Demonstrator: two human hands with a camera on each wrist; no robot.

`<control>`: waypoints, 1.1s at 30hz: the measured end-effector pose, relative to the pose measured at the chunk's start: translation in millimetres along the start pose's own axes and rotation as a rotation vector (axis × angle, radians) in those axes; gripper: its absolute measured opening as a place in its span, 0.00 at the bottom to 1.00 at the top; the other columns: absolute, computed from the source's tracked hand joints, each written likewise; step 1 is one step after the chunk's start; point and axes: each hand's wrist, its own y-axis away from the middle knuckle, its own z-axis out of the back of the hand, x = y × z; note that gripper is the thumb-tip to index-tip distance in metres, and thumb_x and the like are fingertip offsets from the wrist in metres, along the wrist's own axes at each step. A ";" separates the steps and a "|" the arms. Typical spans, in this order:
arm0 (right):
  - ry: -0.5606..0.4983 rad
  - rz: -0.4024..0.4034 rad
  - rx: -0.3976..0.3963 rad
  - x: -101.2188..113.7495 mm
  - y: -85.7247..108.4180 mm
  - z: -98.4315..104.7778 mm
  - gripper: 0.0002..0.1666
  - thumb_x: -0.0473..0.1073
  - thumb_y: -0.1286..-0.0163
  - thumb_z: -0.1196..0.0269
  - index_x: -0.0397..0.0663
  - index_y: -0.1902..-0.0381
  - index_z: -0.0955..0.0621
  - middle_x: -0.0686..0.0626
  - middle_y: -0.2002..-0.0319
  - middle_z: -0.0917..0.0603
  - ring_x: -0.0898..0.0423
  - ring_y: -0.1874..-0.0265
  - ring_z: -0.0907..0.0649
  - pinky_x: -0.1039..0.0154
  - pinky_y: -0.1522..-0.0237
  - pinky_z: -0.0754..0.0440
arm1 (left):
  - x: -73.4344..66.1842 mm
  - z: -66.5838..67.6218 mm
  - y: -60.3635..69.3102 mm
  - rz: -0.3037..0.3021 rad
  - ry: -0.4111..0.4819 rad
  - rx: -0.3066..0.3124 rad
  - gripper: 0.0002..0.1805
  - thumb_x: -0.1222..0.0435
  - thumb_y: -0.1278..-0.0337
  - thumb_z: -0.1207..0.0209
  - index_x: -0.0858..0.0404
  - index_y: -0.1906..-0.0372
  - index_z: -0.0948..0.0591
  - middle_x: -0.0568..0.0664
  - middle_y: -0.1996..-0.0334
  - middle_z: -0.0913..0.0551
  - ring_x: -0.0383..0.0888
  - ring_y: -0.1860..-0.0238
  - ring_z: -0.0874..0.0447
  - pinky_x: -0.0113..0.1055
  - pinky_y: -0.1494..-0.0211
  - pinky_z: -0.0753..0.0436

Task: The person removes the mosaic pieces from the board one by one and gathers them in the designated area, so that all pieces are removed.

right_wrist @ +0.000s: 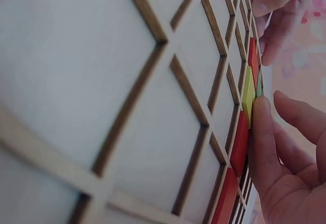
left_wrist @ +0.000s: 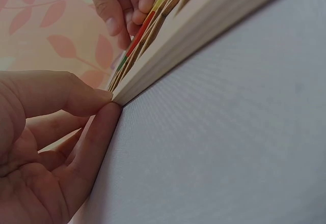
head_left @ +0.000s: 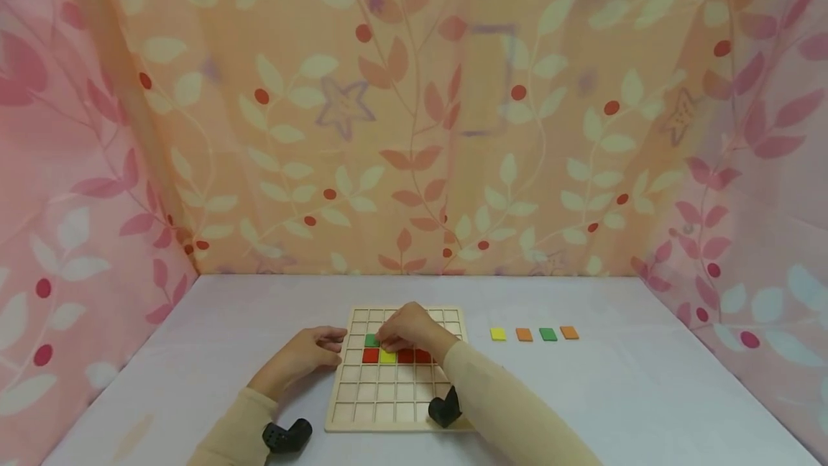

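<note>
A wooden grid board lies on the table. One row holds a red tile, a yellow tile and two more red tiles, partly under my right forearm. Behind the first red tile sits a green tile. My left hand touches the board's left edge with its fingertips, also seen in the left wrist view. Over the board, my right hand has a fingertip down just behind the yellow tile; its thumb stands apart. Whatever lies beneath that fingertip is hidden.
Right of the board, several loose tiles lie in a line: a yellow one, an orange one, a green one and another orange one. Patterned curtains enclose the white table at the back and sides.
</note>
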 end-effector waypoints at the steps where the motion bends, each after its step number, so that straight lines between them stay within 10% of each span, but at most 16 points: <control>1: 0.005 0.004 -0.001 0.6 -0.6 -0.5 0.06 0.31 0.40 0.31 0.29 0.67 0.13 0.47 0.79 0.15 0.60 0.83 0.18 0.67 0.73 0.15 | -0.3 0.8 0.0 -0.002 0.002 -0.001 0.31 0.77 0.55 0.34 0.70 0.39 0.22 0.56 0.56 0.17 0.43 0.58 0.21 0.34 0.58 0.17; 33: 0.020 0.031 -0.091 -0.3 -1.4 -8.8 0.05 0.30 0.41 0.31 0.31 0.66 0.14 0.45 0.73 0.12 0.62 0.83 0.18 0.67 0.73 0.15 | -1.6 0.7 2.2 -0.006 0.033 0.020 0.31 0.78 0.54 0.35 0.72 0.39 0.23 0.58 0.51 0.18 0.44 0.58 0.21 0.35 0.58 0.16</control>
